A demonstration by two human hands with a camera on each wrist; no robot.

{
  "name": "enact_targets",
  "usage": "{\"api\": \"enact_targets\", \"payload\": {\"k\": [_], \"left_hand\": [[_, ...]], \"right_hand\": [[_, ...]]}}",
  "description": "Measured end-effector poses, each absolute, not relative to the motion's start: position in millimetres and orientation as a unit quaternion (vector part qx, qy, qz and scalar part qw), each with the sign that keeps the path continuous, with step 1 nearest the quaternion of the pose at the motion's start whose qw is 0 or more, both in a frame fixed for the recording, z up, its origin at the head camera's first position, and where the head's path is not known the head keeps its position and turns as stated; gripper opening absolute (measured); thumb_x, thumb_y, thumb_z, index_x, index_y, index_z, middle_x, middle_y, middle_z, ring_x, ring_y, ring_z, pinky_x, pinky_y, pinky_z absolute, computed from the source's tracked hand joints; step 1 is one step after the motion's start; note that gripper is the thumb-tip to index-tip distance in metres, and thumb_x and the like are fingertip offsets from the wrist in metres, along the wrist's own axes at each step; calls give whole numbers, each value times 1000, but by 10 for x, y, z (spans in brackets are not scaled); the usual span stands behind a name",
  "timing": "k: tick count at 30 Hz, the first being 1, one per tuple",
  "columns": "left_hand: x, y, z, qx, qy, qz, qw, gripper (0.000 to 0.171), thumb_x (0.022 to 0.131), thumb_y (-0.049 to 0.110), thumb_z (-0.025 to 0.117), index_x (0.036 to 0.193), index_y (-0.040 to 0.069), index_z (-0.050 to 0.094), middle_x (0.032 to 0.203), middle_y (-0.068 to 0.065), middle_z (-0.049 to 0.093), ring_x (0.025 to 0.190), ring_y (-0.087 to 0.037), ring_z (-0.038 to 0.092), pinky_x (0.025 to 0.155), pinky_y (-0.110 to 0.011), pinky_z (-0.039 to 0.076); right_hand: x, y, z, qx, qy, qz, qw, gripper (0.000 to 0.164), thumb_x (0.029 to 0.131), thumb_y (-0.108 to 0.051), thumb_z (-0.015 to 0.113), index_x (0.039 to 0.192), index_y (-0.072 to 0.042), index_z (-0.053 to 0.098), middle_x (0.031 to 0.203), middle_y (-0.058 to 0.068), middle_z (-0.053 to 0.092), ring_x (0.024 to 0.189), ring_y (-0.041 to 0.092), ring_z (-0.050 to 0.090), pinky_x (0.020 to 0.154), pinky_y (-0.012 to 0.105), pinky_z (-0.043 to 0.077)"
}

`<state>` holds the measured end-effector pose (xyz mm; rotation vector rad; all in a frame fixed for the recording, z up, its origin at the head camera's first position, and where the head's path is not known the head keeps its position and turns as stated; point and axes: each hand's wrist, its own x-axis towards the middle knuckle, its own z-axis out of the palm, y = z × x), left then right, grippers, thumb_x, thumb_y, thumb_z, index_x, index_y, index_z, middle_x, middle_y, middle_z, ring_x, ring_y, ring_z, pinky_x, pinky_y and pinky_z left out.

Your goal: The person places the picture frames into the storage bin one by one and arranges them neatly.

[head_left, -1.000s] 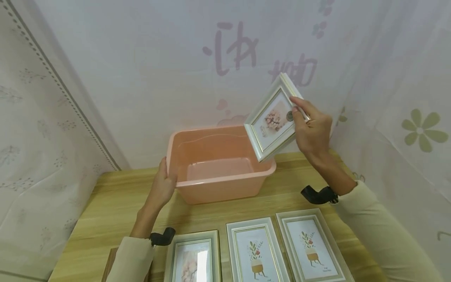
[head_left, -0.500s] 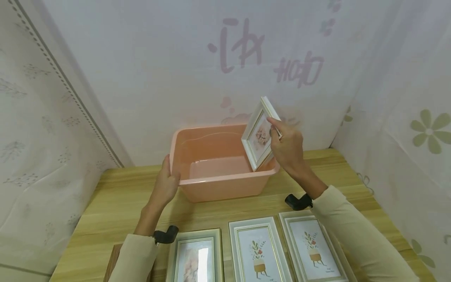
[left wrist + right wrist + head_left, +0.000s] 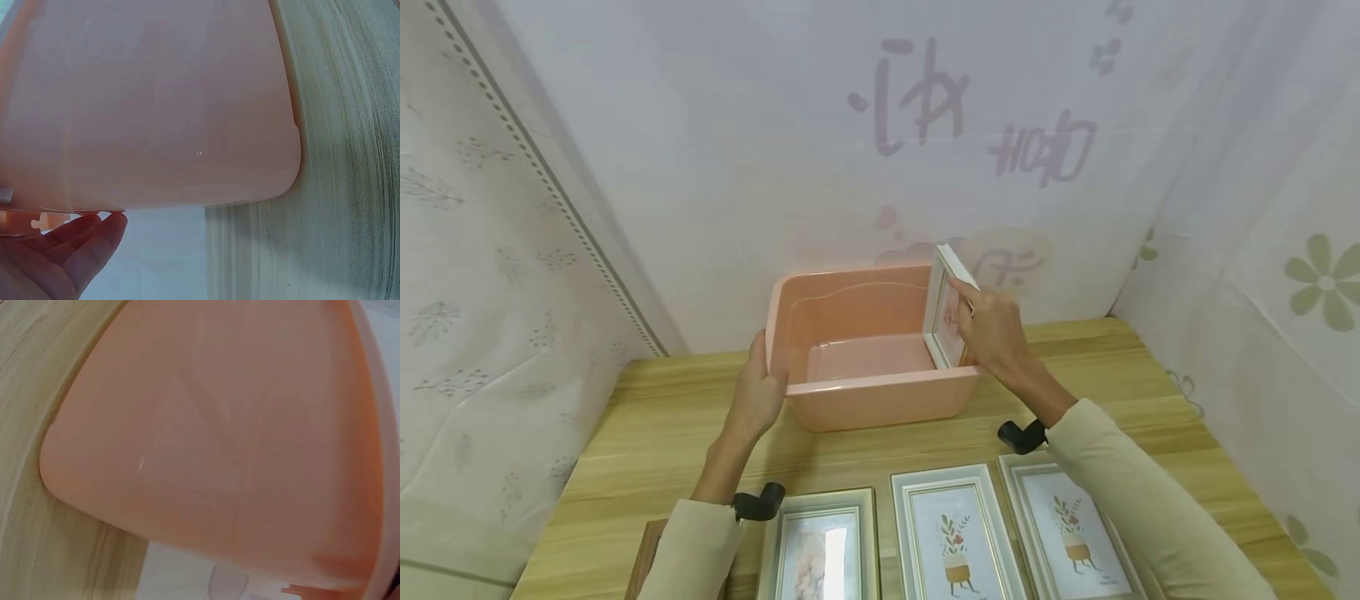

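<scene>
A pink plastic basin (image 3: 880, 402) stands on the wooden table against the back curtain. My left hand (image 3: 756, 400) grips the basin's left rim. In the left wrist view, the fingers (image 3: 100, 247) touch the basin's far edge. At the basin's right end, my right hand (image 3: 996, 332) pinches a white picture frame (image 3: 934, 312) by its upper right edge. The frame stands on end, its lower part inside the basin and its top corner above the rim. Only the basin's outer wall (image 3: 187, 437) fills the right wrist view; that hand and the frame are hidden there.
Along the table's near side lie a glossy picture frame (image 3: 820, 546) and two plant-print frames, one in the middle (image 3: 953, 537) and one at right (image 3: 1067, 533), partly under my right sleeve (image 3: 1142, 508). A brown wooden edge (image 3: 647, 554) shows beside my left sleeve (image 3: 696, 550).
My right hand has moved left and down, lowering the picture frame from above the basin's right rim to inside it and turning it more upright. My left hand keeps its hold on the basin.
</scene>
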<state>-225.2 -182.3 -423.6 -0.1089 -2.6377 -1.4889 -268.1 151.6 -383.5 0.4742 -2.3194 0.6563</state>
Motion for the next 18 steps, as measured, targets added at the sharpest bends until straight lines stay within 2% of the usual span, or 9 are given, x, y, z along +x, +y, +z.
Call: {"api": "enact_targets", "payload": {"k": [9, 18], "left_hand": [[-2266, -1808, -4240, -40, -863, -501, 52, 60, 99, 10, 37, 156, 9, 20, 149, -21, 42, 134, -38, 42, 109, -63, 32], [-2254, -1814, -4243, -35, -860, -507, 44, 61, 98, 10, 38, 157, 11, 19, 150, -20, 41, 134, -38, 43, 109, -63, 32]], "right_hand": [[-2701, 1497, -3906, 182, -904, 239, 303, 35, 89, 5, 56, 122, 1, 69, 72, 24, 67, 45, 18, 42, 40, 29, 36], [-2720, 1473, -3948, 179, -918, 232, 267, 39, 88, 6, 56, 126, 0, 67, 74, 24, 67, 48, 19, 44, 41, 29, 36]]}}
